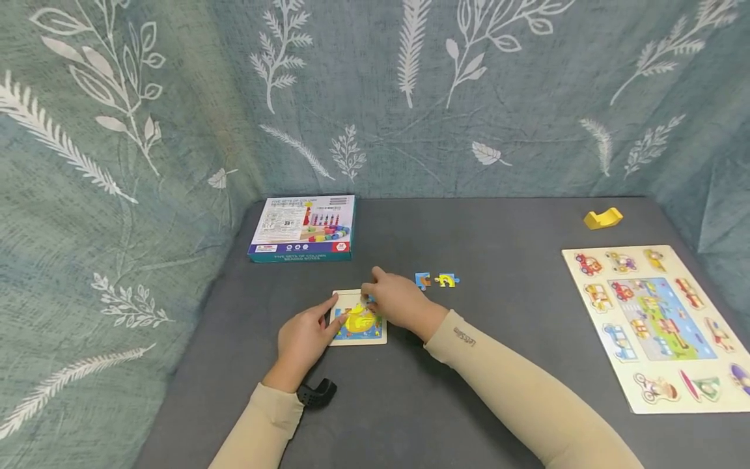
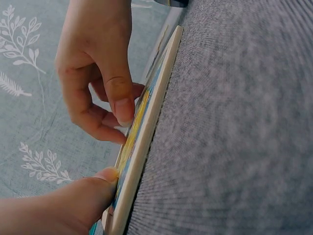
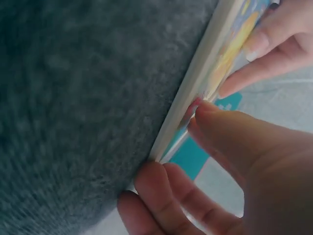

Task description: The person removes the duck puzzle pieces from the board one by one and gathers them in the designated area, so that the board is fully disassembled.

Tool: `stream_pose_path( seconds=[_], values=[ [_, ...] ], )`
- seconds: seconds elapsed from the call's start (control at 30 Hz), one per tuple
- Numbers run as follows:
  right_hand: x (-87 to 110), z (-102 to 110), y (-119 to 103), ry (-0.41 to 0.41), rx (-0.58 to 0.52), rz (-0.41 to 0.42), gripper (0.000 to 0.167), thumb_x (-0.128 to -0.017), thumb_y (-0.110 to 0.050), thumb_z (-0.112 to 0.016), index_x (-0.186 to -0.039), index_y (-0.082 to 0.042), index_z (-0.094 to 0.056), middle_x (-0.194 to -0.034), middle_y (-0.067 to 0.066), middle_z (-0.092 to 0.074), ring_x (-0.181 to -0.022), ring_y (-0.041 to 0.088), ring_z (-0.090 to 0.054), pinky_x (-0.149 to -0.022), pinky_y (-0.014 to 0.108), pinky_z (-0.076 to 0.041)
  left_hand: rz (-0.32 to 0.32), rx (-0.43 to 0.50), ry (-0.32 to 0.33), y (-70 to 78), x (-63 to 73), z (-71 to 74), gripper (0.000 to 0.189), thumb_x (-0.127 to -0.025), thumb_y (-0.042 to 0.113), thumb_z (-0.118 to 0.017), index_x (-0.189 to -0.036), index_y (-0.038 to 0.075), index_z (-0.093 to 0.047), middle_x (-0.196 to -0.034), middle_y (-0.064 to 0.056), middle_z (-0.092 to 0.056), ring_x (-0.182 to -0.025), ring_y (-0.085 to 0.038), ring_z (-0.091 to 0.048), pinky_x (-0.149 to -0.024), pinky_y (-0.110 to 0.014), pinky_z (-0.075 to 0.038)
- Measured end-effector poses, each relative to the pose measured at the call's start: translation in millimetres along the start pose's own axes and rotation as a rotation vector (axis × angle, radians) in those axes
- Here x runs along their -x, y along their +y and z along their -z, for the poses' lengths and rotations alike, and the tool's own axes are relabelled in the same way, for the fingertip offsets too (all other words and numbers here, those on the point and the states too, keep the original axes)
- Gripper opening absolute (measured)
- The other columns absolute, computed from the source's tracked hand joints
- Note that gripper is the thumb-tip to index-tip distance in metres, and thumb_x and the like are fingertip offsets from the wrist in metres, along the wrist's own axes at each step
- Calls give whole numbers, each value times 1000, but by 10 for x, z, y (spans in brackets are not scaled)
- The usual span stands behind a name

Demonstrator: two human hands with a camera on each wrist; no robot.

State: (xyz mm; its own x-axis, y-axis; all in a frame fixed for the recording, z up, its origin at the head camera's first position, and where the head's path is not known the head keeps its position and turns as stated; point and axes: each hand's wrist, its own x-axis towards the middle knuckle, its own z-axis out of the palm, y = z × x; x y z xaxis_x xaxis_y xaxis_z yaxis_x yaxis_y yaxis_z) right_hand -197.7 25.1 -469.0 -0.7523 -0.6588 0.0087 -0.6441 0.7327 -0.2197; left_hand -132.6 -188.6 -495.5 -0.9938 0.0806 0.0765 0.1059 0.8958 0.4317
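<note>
A small wooden jigsaw tray (image 1: 359, 342) with a yellow duck picture lies on the dark table. My left hand (image 1: 303, 339) holds its left side, thumb (image 2: 108, 175) over the picture and index fingertip at the upper left corner. Over the tray's upper right part, my right hand (image 1: 401, 301) pinches a small blue puzzle piece (image 1: 370, 299) between thumb and finger, mostly hidden by the fingertips. The right wrist view shows that thumb (image 3: 208, 108) down at the tray's frame, other fingers by its corner. Two loose puzzle pieces (image 1: 422, 281) (image 1: 447, 280) lie just right of this hand.
Behind the tray, a boxed bead set (image 1: 301, 229) lies at the back left. A large wooden vehicle puzzle board (image 1: 615, 384) takes up the right side, with a yellow curved block (image 1: 603, 218) behind it. A patterned curtain (image 1: 410, 130) hangs along the back and sides.
</note>
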Motion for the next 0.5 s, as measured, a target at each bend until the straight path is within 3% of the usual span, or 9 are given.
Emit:
stream_pose_path(
  seconds=[0.17, 0.37, 0.5],
  values=[
    [49, 17, -4, 36, 52, 47, 24, -97, -21, -79, -120, -17, -82, -101, 3, -62, -79, 14, -61, -72, 25, -53, 8, -9, -8, 0, 12, -1, 58, -95, 39, -79, -145, 14, -65, -59, 3, -42, -50, -16, -37, -49, -31, -24],
    [29, 53, -77, 52, 178, 88, 16, -100, -23, -76, -110, -13, -81, -95, 3, -66, -71, 13, -57, -70, 26, -55, 18, -10, -16, -8, -5, 1, 59, -94, 40, -80, -146, 15, -64, -60, 2, -43, -51, -16, -38, -50, -31, -24],
    [4, 86, -83, 42, 174, 104, 19, -101, -27, -74, -111, -12, -79, -94, 3, -67, -70, 13, -57, -70, 27, -55, 14, -9, -10, -13, -2, -2, 58, -95, 40, -79, -146, 15, -65, -59, 2, -43, -50, -16, -38, -49, -31, -24]
  ],
)
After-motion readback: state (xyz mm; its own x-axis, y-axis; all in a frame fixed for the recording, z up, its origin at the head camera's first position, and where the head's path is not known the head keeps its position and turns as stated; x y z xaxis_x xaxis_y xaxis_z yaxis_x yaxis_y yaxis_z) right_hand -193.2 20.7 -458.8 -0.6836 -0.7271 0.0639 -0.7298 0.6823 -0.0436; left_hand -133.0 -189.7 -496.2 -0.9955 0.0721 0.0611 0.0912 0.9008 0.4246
